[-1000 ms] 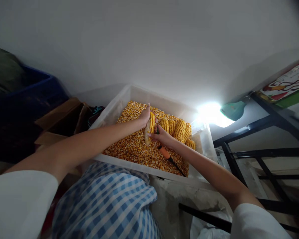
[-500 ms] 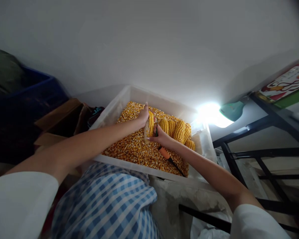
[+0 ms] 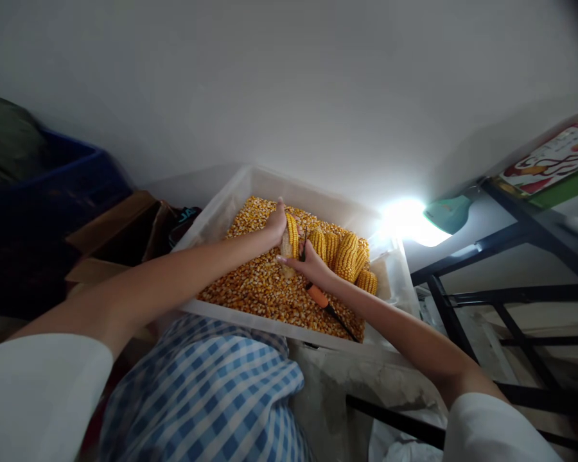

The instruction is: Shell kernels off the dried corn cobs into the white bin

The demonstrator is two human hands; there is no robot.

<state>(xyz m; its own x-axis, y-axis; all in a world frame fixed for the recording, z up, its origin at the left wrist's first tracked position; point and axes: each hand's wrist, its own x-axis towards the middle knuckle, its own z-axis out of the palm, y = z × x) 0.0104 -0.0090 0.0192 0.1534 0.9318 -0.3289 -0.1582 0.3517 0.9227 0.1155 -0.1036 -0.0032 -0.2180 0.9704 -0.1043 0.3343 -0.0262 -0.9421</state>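
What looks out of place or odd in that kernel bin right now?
An orange-handled tool lies loose on the kernels below the right hand, half under the forearm. The cob in the left hand is partly stripped. Nothing looks spilled.

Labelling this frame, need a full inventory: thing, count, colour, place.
tub: 1, translucent white, centre, in front of the person
kernels: loose heap, yellow-orange, filling the tub
cobs: about five, yellow, piled at the tub's right side
held cob: 1, yellow, partly stripped, over the kernels
tool: 1, orange handle with dark shaft, lying on the kernels
lamp: 1, green, lit, right of the tub
rack: 1, black metal, right
box: 1, printed, on the rack
crate: 1, blue, left
cardboard: brown, left of the tub
left hand: grip on the held cob
right hand: grip on a thin dark tool at the held cob
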